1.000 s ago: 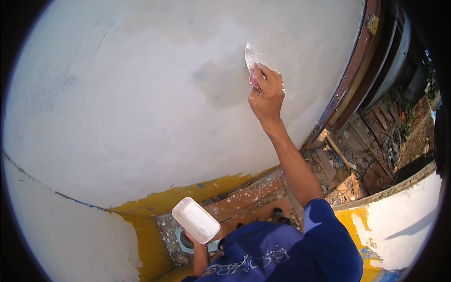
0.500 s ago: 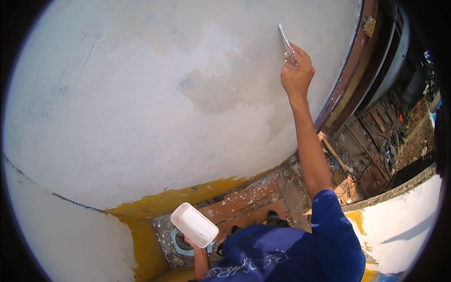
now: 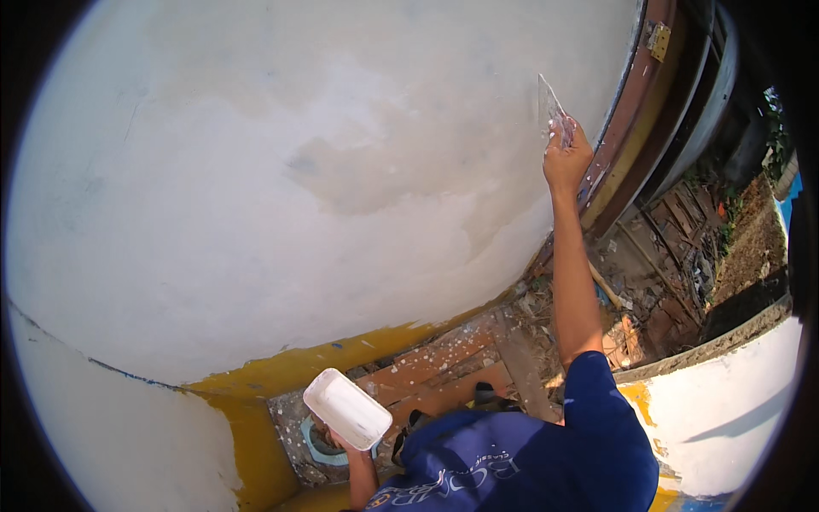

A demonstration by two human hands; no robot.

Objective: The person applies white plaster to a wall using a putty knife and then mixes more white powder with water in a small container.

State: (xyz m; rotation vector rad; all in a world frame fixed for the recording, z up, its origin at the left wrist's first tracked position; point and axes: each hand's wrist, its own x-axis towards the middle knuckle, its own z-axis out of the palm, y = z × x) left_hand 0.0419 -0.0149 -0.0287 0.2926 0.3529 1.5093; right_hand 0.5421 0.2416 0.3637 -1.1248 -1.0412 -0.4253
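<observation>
My right hand (image 3: pixel 566 164) is raised at the end of an outstretched arm, its fingers closed round a thin, flat putty scraper (image 3: pixel 551 104). The scraper's blade is at the wall (image 3: pixel 256 171), close to the brown door frame; whether its edge touches cannot be told. White smears mark the fingers. Low down, my left hand (image 3: pixel 343 440) holds a white rectangular plastic tub (image 3: pixel 348 411) from beneath, tilted so that its inside shows. A thin whitish coat lines the tub. Part of the left hand is hidden behind it.
Damp-looking grey patches spread over the whitish wall, with a mustard-yellow band (image 3: pixel 290 367) along its foot. A brown frame (image 3: pixel 627 111) with a hinge (image 3: pixel 659 41) borders the right. Boards (image 3: pixel 444 363), a pale blue ring-shaped thing (image 3: pixel 317 452) and debris (image 3: pixel 665 282) lie below.
My right hand has moved right and down along the wall, nearer the frame, and the scraper has turned in view. My left hand still holds the tub in much the same place.
</observation>
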